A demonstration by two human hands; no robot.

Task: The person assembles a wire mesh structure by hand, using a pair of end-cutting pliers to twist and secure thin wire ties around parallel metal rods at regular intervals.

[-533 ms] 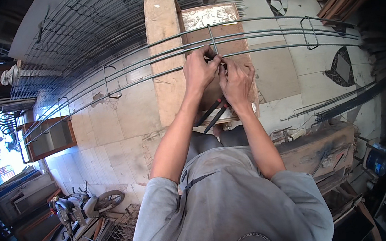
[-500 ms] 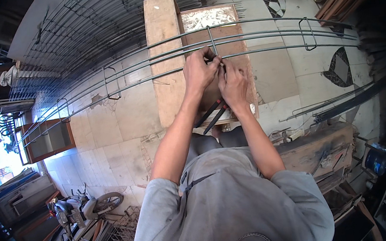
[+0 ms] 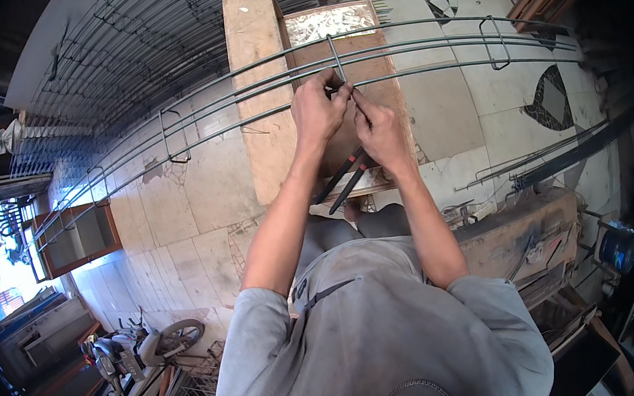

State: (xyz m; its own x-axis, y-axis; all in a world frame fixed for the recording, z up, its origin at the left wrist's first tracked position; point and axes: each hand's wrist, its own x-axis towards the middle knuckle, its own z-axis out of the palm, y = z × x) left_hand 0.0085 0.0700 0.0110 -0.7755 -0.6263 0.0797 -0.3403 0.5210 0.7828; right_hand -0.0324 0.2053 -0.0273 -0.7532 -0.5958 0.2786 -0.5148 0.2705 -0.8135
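Note:
A long cage of thin steel rods (image 3: 428,69) crosses in front of me, with bent rectangular stirrups around it. Both my hands work at the near lower corner of the middle stirrup (image 3: 335,55). My left hand (image 3: 316,111) is closed there, thumb and fingers bent around the joint of rod and stirrup. Just right of it, my right hand (image 3: 380,133) pinches with thumb and forefinger at the same spot. What the fingertips hold is too small to make out. Below my right hand are black-and-red tool handles (image 3: 348,181); their head is hidden, and I cannot tell whether the hand holds them.
A wooden box-like stand (image 3: 267,149) is under the cage. Steel mesh and many rods (image 3: 149,52) lie at the far left. More rods (image 3: 542,162) rest on the floor at right. A workbench (image 3: 512,237) stands near right, a bicycle-like vehicle (image 3: 137,343) near left.
My right hand has turned slightly, its thumb and forefinger now reaching up in a clearer pinch beside the left fingers. My left hand stays at the joint. The whole view has shifted a little.

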